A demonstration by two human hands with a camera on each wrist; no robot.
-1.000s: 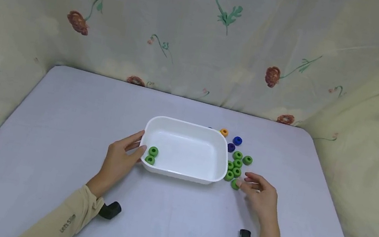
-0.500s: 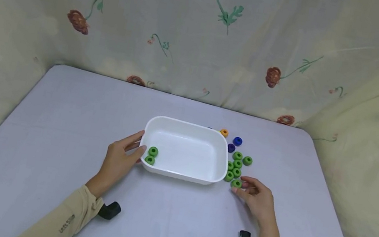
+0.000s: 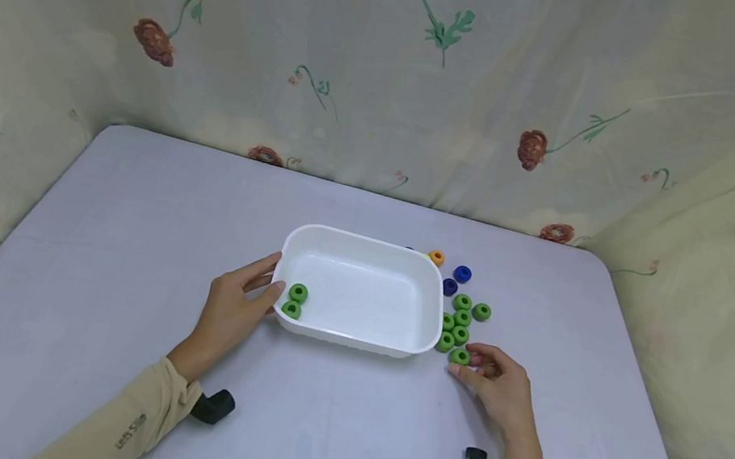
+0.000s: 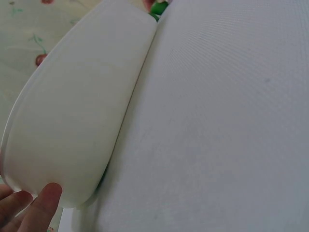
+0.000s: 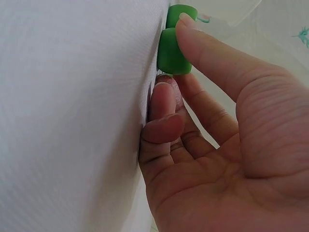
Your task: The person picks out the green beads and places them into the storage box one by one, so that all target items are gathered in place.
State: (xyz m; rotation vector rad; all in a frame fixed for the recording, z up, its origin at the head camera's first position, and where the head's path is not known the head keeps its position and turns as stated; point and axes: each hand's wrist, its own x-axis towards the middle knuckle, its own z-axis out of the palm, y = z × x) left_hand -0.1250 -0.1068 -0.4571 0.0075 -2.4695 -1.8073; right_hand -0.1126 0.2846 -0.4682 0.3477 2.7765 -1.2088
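Cloth with printed flowers (image 3: 577, 45) behind a pale table (image 3: 114, 242)

The cloth hangs along the back and sides, red-brown blooms on green stems. Near the middle of the tabletop I see a white tray (image 3: 364, 290). The person's 2 arms reach over from the near edge in beige sleeves (image 3: 107, 430). The left hand (image 3: 233, 312) grips the tray's near left corner, thumb nearest, fingers farther back along the end. The right hand (image 3: 499, 380) is nearly closed, thumb and fingertips only as far apart as the green bead (image 3: 459, 358) they pinch, down at the table just off the tray's near right corner. A black piece (image 3: 215, 406) juts from each wrist. Another 6 green beads (image 3: 463, 318) cluster along the tray's right end, and 2 green beads inside (image 3: 298, 293) lie at its near left corner. Beyond the cluster sit a dark purple bead (image 3: 449, 287), a blue bead (image 3: 463, 274) and an orange bead (image 3: 436, 257).
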